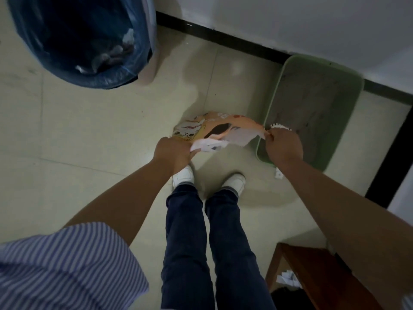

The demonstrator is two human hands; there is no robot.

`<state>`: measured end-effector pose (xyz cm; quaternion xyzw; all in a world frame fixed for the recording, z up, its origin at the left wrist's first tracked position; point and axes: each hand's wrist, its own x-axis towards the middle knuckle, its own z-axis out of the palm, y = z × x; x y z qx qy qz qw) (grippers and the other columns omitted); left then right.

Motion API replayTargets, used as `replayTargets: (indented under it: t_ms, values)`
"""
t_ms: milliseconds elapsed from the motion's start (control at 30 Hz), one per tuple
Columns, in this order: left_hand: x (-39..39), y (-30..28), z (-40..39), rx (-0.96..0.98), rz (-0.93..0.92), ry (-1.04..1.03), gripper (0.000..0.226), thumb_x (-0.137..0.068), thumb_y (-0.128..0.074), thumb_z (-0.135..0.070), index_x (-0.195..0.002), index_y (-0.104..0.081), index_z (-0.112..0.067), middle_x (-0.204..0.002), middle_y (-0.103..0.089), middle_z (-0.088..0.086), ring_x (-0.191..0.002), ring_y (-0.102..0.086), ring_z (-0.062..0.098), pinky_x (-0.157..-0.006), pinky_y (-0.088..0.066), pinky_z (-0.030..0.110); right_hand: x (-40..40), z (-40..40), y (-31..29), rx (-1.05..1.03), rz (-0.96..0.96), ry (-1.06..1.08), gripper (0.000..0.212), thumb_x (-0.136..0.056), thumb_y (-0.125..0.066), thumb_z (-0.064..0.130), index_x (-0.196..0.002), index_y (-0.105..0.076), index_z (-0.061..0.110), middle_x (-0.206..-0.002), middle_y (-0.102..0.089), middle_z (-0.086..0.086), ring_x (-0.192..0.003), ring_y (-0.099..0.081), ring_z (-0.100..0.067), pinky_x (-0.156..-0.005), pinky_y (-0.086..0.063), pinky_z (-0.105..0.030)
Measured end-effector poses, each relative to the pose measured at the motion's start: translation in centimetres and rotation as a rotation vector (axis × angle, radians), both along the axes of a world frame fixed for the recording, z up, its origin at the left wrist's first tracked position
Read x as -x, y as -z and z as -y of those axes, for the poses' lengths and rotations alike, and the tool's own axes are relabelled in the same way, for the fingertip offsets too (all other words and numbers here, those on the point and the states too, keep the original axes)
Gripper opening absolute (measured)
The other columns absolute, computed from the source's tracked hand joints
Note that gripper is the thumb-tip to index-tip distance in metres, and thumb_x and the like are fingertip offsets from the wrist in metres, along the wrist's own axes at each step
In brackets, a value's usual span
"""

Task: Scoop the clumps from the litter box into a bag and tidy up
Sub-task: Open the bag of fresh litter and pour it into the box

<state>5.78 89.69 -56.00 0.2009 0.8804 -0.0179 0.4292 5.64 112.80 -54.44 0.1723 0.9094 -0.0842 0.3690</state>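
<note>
I stand over a peach-and-white printed plastic bag point(220, 130) stretched between my hands above the tiled floor. My left hand point(173, 153) grips its left edge in a fist. My right hand point(283, 145) pinches the bag's right edge, and a white toothed edge point(280, 126), perhaps a scoop, shows just above its fingers. To the right lies the green litter box point(270, 113) against the wall, filled with grey litter point(312, 104); my right hand hovers over its near corner.
A large bin lined with a blue bag point(89, 41) stands at the upper left, with rubbish inside. A wooden stool or table point(312, 271) sits at the lower right. A small white scrap point(278, 174) lies on the floor by my right shoe. A black skirting runs along the wall.
</note>
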Motion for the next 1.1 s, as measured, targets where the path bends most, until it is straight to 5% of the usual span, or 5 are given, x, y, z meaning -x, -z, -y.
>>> replayTargets:
  t_ms: [167, 367, 500, 800, 1100]
  values:
    - [-0.2, -2.1, -2.2, -0.069, 0.08, -0.012, 0.034, -0.1, -0.032, -0.023, -0.076, -0.053, -0.013, -0.061, -0.029, -0.009, -0.077, -0.043, 0.016, -0.047, -0.018, 0.018, -1.8, -0.7, -0.6, 0.022, 0.05, 0.133, 0.037, -0.098, -0.038, 0.022, -0.13, -0.047, 0.006, -0.123, -0.058, -0.021, -0.113, -0.055, -0.037, -0.09, -0.046, -0.04]
    - [-0.2, -7.5, -5.0, -0.13, 0.047, -0.037, 0.043, -0.103, -0.022, -0.029, -0.114, -0.059, -0.008, -0.097, -0.062, 0.008, -0.092, -0.052, 0.019, -0.07, -0.026, 0.011, -6.0, -2.2, -2.7, 0.158, -0.009, 0.429, 0.061, -0.092, -0.046, 0.011, -0.147, -0.018, 0.011, -0.141, -0.043, -0.014, -0.125, -0.046, -0.035, -0.097, -0.042, -0.041]
    - [-0.7, -11.3, -6.1, -0.074, 0.085, -0.122, 0.044, -0.103, -0.024, -0.027, -0.118, -0.055, 0.0, -0.118, -0.061, 0.017, -0.108, -0.056, 0.026, -0.079, -0.033, 0.023, -9.5, -3.1, -3.8, 0.269, 0.129, 0.486, 0.058, -0.092, -0.048, 0.014, -0.145, -0.024, 0.01, -0.143, -0.041, -0.014, -0.13, -0.041, -0.032, -0.105, -0.036, -0.038]
    - [-0.9, -17.4, -11.4, -0.063, 0.246, -0.493, 0.048, -0.102, -0.03, -0.028, -0.115, -0.056, 0.01, -0.12, -0.057, 0.025, -0.112, -0.053, 0.033, -0.09, -0.04, 0.03, -15.4, -3.6, -8.3, 0.474, 0.216, 0.387, 0.042, -0.094, -0.047, 0.017, -0.136, -0.042, 0.009, -0.13, -0.055, -0.015, -0.12, -0.051, -0.029, -0.1, -0.039, -0.032]
    - [-3.2, -22.7, -19.8, -0.2, 0.296, -0.841, 0.041, -0.1, -0.039, -0.025, -0.121, -0.052, 0.008, -0.123, -0.056, 0.024, -0.112, -0.055, 0.037, -0.096, -0.046, 0.048, -19.1, -7.4, -11.9, 0.503, 0.218, 0.197, 0.076, -0.091, -0.053, 0.037, -0.148, -0.011, 0.012, -0.151, -0.027, -0.008, -0.137, -0.029, -0.026, -0.111, -0.031, -0.035]
